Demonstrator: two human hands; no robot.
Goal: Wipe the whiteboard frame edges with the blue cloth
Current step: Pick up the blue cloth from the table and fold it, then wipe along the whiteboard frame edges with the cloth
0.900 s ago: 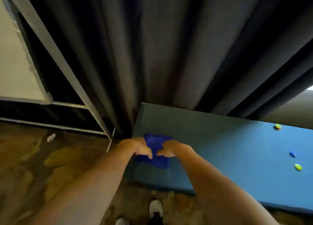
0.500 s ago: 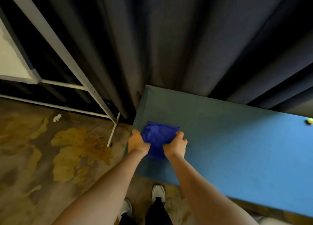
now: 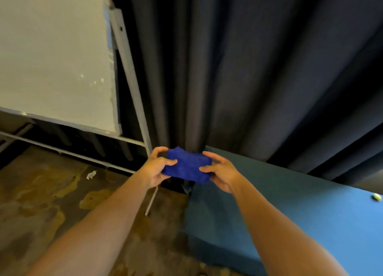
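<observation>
Both hands, the left hand (image 3: pixel 154 170) and right hand (image 3: pixel 222 173), pinch the folded blue cloth (image 3: pixel 186 167) by its ends, in the air off the blue counter (image 3: pixel 290 213). The whiteboard (image 3: pixel 53 55) stands far left, its frame (image 3: pixel 130 74) near the dark curtain (image 3: pixel 248 68).

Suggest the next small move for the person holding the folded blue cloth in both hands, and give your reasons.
Probably carry the folded blue cloth up and left to the white whiteboard's grey metal frame edge. The left hand and right hand pinch it in the air, clear of the blue padded table, and it touches no part of the frame, so no wiping has begun.
</observation>
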